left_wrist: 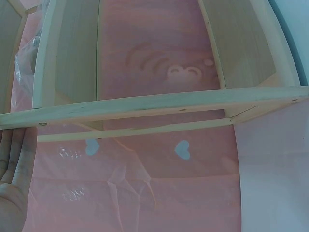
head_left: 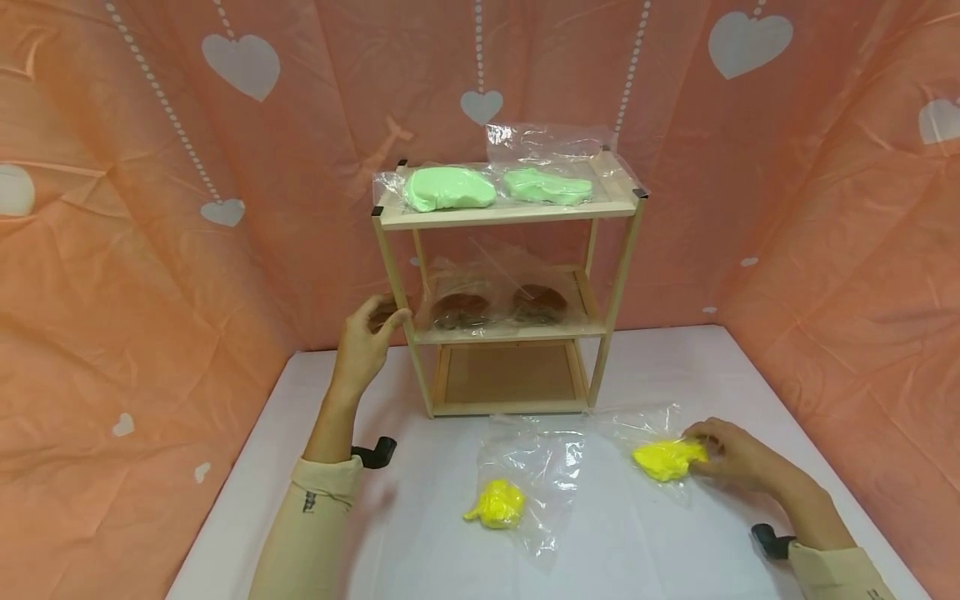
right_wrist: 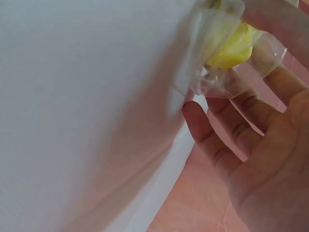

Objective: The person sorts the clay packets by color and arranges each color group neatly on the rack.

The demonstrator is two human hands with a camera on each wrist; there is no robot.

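Observation:
A small three-tier wooden shelf (head_left: 510, 336) stands at the back of the table. My left hand (head_left: 365, 342) holds its front left post, thumb in front and fingers behind; in the left wrist view the fingers (left_wrist: 17, 154) pass behind the post (left_wrist: 159, 104). Over at the right, my right hand (head_left: 738, 454) pinches a clear bag with a yellow clay-like lump (head_left: 670, 460) in it. The right wrist view has this bag (right_wrist: 231, 53) between thumb and fingers. Another yellow lump (head_left: 501, 504) in a clear bag lies on the table before the shelf.
Two bagged light green lumps, one at left (head_left: 450, 188) and one at right (head_left: 547, 187), lie on the top tier. On the middle tier are two bagged brown round pieces (head_left: 538, 302). Pink cloth (head_left: 315, 167) with hearts surrounds the white table (head_left: 420, 550).

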